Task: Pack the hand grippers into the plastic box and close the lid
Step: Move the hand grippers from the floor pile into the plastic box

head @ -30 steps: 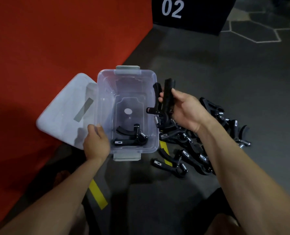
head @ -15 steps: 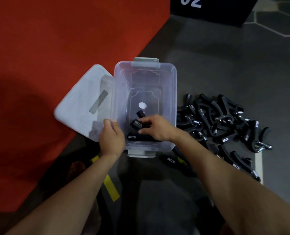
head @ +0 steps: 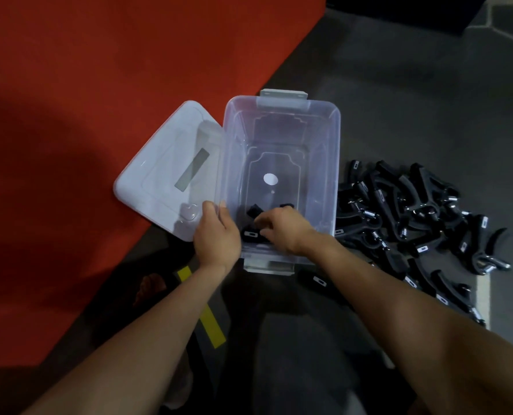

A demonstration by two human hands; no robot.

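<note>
The clear plastic box [head: 338, 163] stands open on the grey floor, its white lid [head: 159, 181] lying flat against its left side. My left hand [head: 216, 238] grips the box's near left rim. My right hand [head: 285, 229] is down inside the box at its near end, fingers curled on a black hand gripper [head: 253, 211] lying on the bottom with another one. A pile of several black hand grippers [head: 405, 211] with metal springs lies on the floor right of the box.
A red mat [head: 99, 85] covers the floor to the left, partly under the lid. One loose hand gripper [head: 315, 280] lies just in front of the box's near latch. A yellow tape strip [head: 207, 313] marks the floor beneath my left forearm.
My right hand carried a hand gripper from beside the pile down into the box and now rests low at the near end. My left hand stayed on the rim.
</note>
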